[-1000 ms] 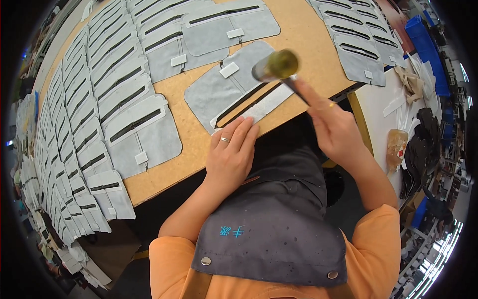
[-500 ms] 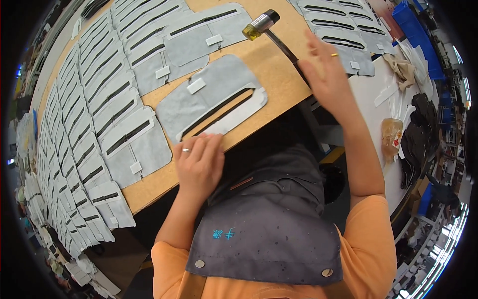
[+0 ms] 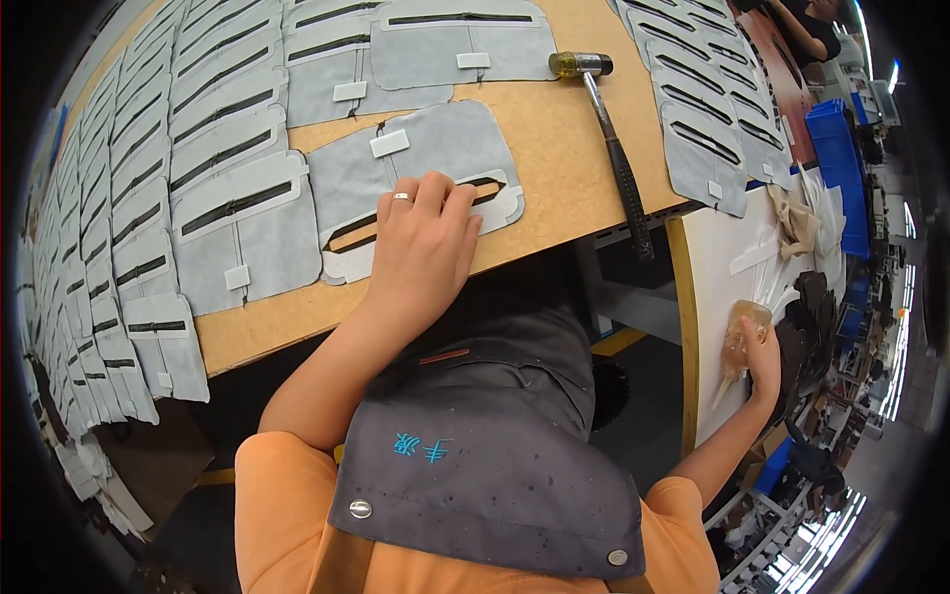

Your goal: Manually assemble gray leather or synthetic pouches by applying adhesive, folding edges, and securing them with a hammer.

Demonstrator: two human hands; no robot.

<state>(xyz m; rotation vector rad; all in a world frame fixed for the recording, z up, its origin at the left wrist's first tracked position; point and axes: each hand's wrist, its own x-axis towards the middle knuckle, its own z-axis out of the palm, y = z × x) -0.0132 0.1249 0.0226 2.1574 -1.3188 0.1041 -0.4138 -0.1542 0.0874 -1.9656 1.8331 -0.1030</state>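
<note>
A grey leather-like panel (image 3: 450, 134) with a long dark-edged slot in a white strip lies near the table's front edge. On its slot strip rests my left hand (image 3: 424, 238), fingers bent and lying across it, a ring on one; the thumb is hidden. Over at the right side table, my right hand (image 3: 763, 358) is closed around a translucent amber squeeze bottle (image 3: 740, 332), whose thin nozzle points down-left. A mallet (image 3: 618, 168) with a yellow-and-black head and black grip lies right of the panel, its handle overhanging the edge.
Rows of similar grey panels (image 3: 233, 203) overlap across the left of the wooden table (image 3: 559, 148); more panels (image 3: 693, 109) lie at the far right. The white side table (image 3: 708, 257) holds pale scraps and dark pieces (image 3: 807, 322). A blue bin (image 3: 836, 148) stands beyond. Another person's arm shows far right.
My right hand has left the mallet's side and moved down-right onto the bottle. The mallet now lies flat on the table. My left hand has moved from the panel's near edge onto its slot.
</note>
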